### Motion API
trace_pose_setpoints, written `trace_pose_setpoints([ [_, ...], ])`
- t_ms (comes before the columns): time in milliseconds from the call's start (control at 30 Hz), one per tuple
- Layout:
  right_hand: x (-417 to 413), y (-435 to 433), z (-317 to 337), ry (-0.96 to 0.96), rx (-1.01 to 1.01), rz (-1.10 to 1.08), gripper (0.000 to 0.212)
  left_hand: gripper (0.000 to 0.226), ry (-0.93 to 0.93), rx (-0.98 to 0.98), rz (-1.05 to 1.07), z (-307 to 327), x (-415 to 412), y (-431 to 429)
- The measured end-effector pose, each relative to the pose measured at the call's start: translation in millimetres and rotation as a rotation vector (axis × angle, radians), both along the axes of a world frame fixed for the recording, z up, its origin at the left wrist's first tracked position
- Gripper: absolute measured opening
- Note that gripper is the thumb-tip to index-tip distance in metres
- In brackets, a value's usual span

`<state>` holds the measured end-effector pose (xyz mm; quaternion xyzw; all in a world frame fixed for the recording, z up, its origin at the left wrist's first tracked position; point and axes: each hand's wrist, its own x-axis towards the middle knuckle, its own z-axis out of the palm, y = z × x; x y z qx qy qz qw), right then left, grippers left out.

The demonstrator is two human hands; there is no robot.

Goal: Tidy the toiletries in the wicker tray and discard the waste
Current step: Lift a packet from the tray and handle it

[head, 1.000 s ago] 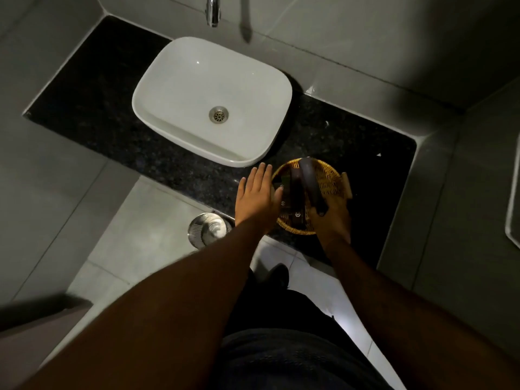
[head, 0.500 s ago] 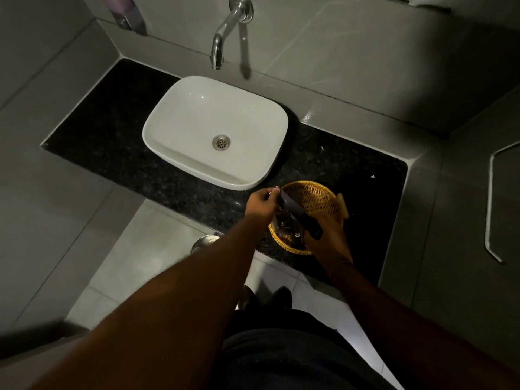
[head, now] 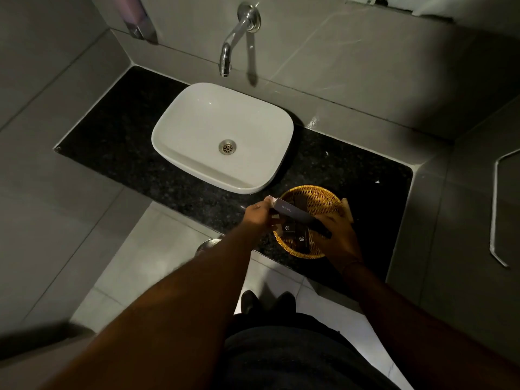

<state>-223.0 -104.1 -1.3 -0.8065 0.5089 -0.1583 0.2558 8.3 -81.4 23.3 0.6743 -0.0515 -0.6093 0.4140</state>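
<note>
A round wicker tray [head: 323, 197] sits on the black counter, right of the basin. A long dark toiletry box [head: 292, 213] with pale print lies slanted over the tray's left rim. My left hand [head: 257, 215] pinches its upper left end. My right hand [head: 336, 235] grips its lower right end over the tray. Small dark packets [head: 294, 233] with white logos lie in the tray under the box. A tan item [head: 349, 211] pokes out at the tray's right edge.
The white basin [head: 222, 136] stands on the black granite counter [head: 112, 136] under a chrome tap [head: 233, 43]. A metal bin [head: 208, 244] shows on the floor below the counter edge, partly behind my left arm. A wall rail [head: 495, 209] runs at the right.
My left hand went from lying flat beside the tray to pinching the box's left end. The box tilted from upright to slanted across the tray. The camera view rose toward the tap.
</note>
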Motion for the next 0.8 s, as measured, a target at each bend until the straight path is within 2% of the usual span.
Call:
trace_pose_setpoints([
  [133, 0, -1, 4, 0.02, 0.029, 0.036, 0.035, 0.046, 0.037, 0.059, 0.045, 2, -4, -1],
  [267, 3, 0, 5, 0.062, 0.061, -0.007, 0.029, 0.043, -0.025, 0.076, -0.062, 8, -6, 0],
  [400, 16, 6, 6, -0.031, 0.17, -0.004, 0.031, 0.032, 0.007, 0.061, -0.131, 5, -13, 2],
  [500, 35, 8, 11, -0.064, 0.248, 0.111, 0.023, 0.041, 0.08, 0.024, -0.064, 7, -19, 2],
  [600, 55, 7, 19, -0.155, 0.368, 0.104, 0.014, 0.044, 0.003, -0.051, 0.023, 12, -21, -3],
  [667, 67, 4, 30, -0.345, 0.469, -0.105, 0.018, 0.044, -0.181, -0.103, -0.114, 17, -19, -5],
  [733, 77, -7, 41, -0.434, 0.639, -0.374, 0.045, 0.045, -0.408, -0.156, -0.425, 21, -15, -5],
  [800, 81, -21, 52, -0.509, 0.953, -0.539, 0.076, 0.043, -0.552, -0.188, -0.693, 29, -14, -6],
])
